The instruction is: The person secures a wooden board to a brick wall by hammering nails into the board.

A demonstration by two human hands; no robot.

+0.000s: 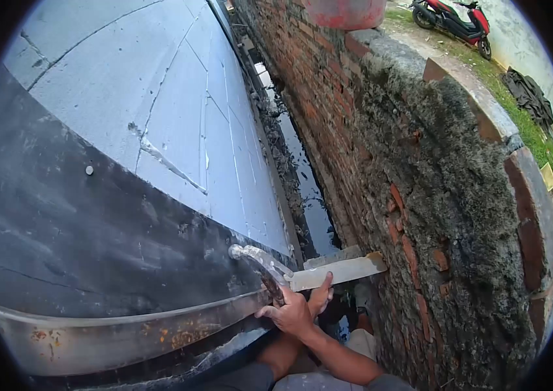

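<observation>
My right hand (293,316) is closed around the dark handle of a claw hammer (260,257), whose pale, dusty head lies over the black panel (127,215). Behind it, with the forearms crossed, my left hand (320,296) grips a pale flat batten (348,269), thumb on its face. The batten's left end is beside the hammer, and its stained right end touches the rough brick wall (446,195). Below the black panel runs a rust-spotted metal strip (127,335). One nail head (89,171) shows in the panel.
Grey-white block wall (179,98) rises at the left. Between the walls lies a narrow gap with dark water (306,176). A reddish bucket (348,14) stands on the brick wall. Beyond it are a red and black motorbike (452,23) and dark cloth (529,98) on grass.
</observation>
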